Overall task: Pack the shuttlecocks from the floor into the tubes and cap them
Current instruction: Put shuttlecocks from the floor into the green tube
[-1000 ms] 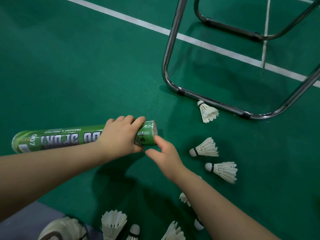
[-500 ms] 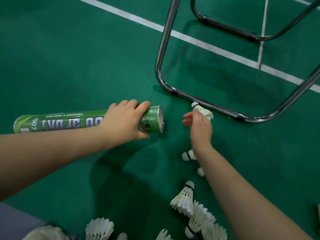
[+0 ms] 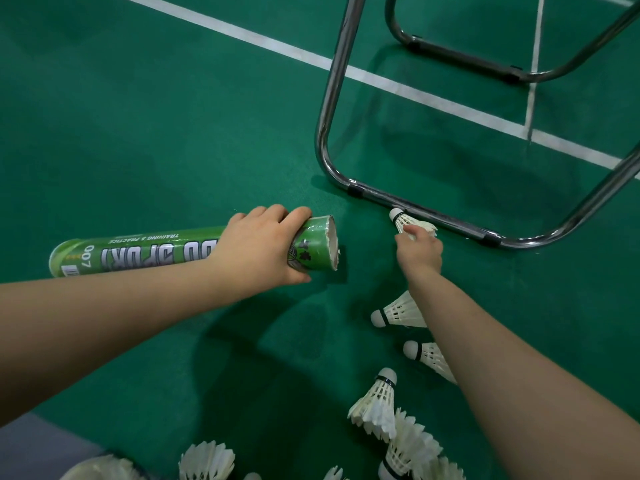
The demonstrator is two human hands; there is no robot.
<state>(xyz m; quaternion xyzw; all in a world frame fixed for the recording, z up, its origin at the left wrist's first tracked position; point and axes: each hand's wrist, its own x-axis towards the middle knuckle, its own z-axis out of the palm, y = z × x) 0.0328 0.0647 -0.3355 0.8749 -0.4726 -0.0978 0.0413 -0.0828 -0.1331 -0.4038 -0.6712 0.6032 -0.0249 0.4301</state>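
Two grips: left hand curled round the green tube, right hand pinching a shuttlecock beside the metal frame.

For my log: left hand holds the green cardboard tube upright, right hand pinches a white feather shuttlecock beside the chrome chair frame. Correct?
Not upright: the head view shows the green cardboard tube held sideways in the left hand. The right hand pinches the white feather shuttlecock beside the chrome chair frame.

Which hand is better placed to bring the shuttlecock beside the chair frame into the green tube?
Right. The right hand pinches that shuttlecock; the left hand is busy gripping the tube near its open end.
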